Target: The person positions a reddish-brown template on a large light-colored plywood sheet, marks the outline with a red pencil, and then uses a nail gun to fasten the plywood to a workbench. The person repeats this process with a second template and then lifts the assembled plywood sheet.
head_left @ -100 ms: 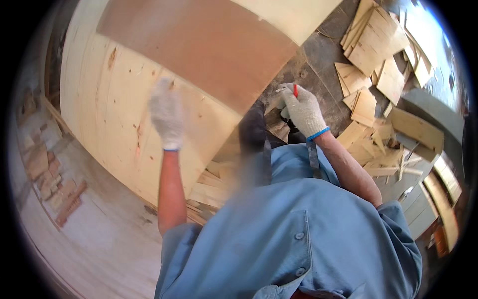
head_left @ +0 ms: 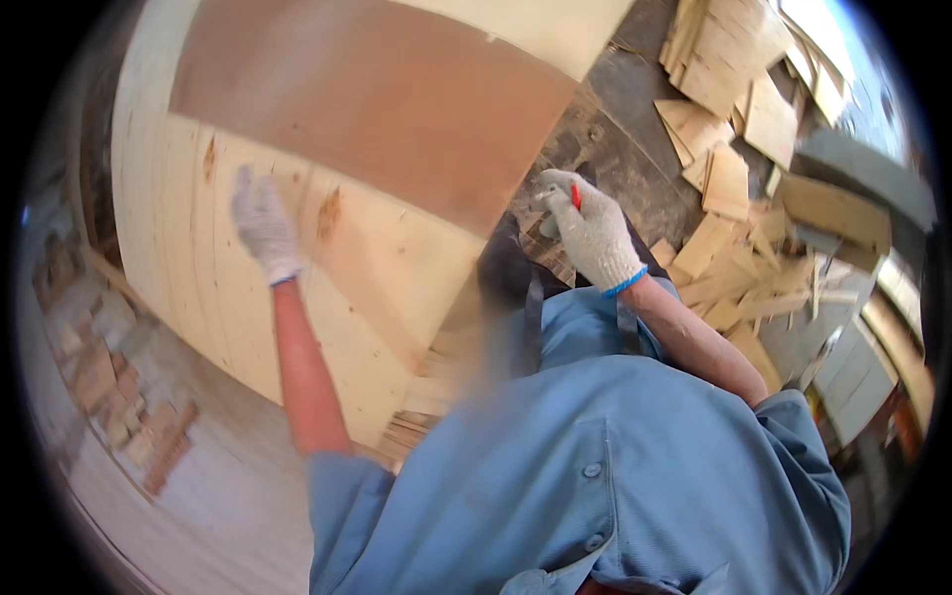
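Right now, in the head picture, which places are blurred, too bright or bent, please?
In the head view, glare whitens the upper right; a hazy smear softens the left edge of the blue buttoned shirt; the left hand looks slightly blurrier than the right hand; fisheye distortion bows the knotty wooden panel.

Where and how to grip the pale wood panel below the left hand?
Probably by its edge nearest the blue shirt, from the wearer's side, pinching above and below. The pale wood panel is broad and flat, with no handle visible; clearance under that edge can't be judged.
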### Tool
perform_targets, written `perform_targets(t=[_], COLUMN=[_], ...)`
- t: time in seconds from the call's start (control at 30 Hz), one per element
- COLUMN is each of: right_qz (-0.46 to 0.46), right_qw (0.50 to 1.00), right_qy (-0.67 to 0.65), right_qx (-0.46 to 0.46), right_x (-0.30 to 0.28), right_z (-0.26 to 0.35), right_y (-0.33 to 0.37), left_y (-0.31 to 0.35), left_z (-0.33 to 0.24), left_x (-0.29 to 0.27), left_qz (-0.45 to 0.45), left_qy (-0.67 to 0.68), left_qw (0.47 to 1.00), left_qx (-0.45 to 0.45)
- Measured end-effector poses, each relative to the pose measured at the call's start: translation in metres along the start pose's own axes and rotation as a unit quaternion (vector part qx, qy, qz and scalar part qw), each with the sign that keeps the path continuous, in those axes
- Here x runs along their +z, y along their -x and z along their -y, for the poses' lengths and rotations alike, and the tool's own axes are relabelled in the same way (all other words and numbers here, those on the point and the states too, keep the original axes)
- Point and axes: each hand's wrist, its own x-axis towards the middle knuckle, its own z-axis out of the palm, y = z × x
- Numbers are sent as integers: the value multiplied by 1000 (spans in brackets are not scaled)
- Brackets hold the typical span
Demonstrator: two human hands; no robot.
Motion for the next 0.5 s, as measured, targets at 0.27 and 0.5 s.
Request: perform_targets(t=[0.27,0.5], right_qz=[-176,-336], right_qw=[967,920], right_qy=[-172,-192], right_qx=[-66,-59], right_x=[88,136], right_z=[-20,-15], right_y=[31,37], left_y=[-204,-286], left_z=[171,188], left_x=[15,30], left_qz=[-43,-38], left_qy=[-107,-38], left_qw=[993,998], left_qx=[6,17])
